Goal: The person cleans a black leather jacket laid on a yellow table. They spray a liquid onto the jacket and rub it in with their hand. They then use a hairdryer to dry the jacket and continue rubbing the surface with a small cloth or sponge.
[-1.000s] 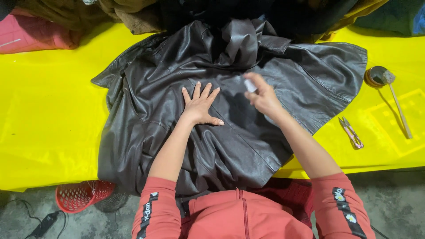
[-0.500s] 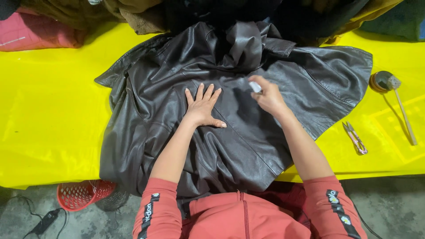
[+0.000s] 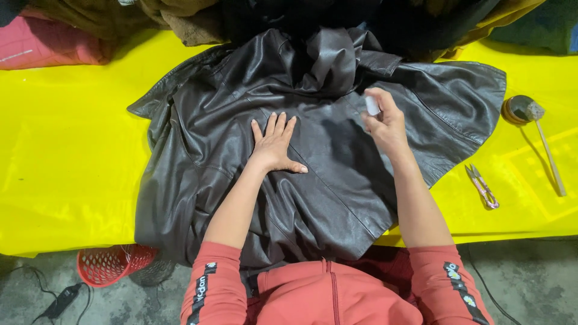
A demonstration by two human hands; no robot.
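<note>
Here, the right hand point(image 3: 388, 126) was closed around a small white object point(image 3: 372, 106), pinched between thumb and fingers; only its upper end showed, so its kind could not be told. Its long axis ran roughly near to far, with the exposed tip pointing to the far side and slightly left. The object was held just above the dark brown leather jacket point(image 3: 337, 174), over the jacket's right-of-centre panel; whether it touched the leather could not be told.

The left hand point(image 3: 274, 146) lay open and flat on the jacket, fingers spread and pointing far, thumb out to the right, gripping nothing. The two hands were near each other but apart.

The jacket was spread across the yellow table cover point(image 3: 66, 156), its near hem hanging over the near edge, and a bunched fold point(image 3: 328, 57) of it rose at the far side. On the cover to the right lay small thread snips point(image 3: 483, 188), and further right a round tin point(image 3: 518, 109) with a long-handled brush point(image 3: 545, 147) resting on it. A heap of other garments point(image 3: 180, 18) lay along the far edge. A red mesh basket point(image 3: 111, 265) stood on the floor at near left.
</note>
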